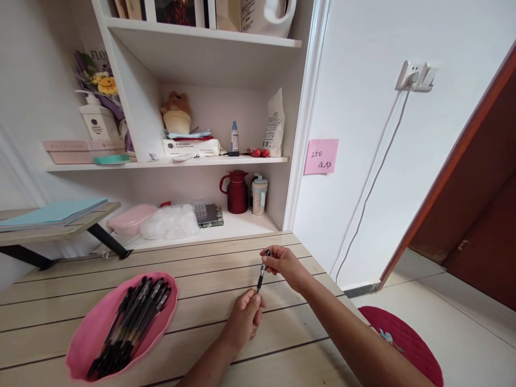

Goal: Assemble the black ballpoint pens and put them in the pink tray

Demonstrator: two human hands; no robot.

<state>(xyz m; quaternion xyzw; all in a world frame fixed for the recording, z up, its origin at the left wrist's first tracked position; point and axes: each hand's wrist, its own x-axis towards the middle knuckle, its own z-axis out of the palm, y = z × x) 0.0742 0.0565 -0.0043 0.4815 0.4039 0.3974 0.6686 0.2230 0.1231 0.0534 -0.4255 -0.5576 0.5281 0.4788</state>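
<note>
A black-and-clear pen (pixel 261 277) is held between my two hands above the wooden table, slanting up and away. My left hand (pixel 245 314) pinches its lower end, with the tip hidden by the fingers. Higher up, my right hand (pixel 282 264) grips the black upper end between thumb and fingers. To the left of my hands lies a pink scalloped tray (pixel 166 322) with several black pens (pixel 135 322) heaped lengthwise in it.
White shelves (pixel 201 164) rise behind the slatted table (pixel 209 269), holding a dark red jug (pixel 237 192), a cup (pixel 259 194) and a bagged white bundle (pixel 171 222). A small raised stand (pixel 86 223) is at left. A round red stool (pixel 403 344) stands right.
</note>
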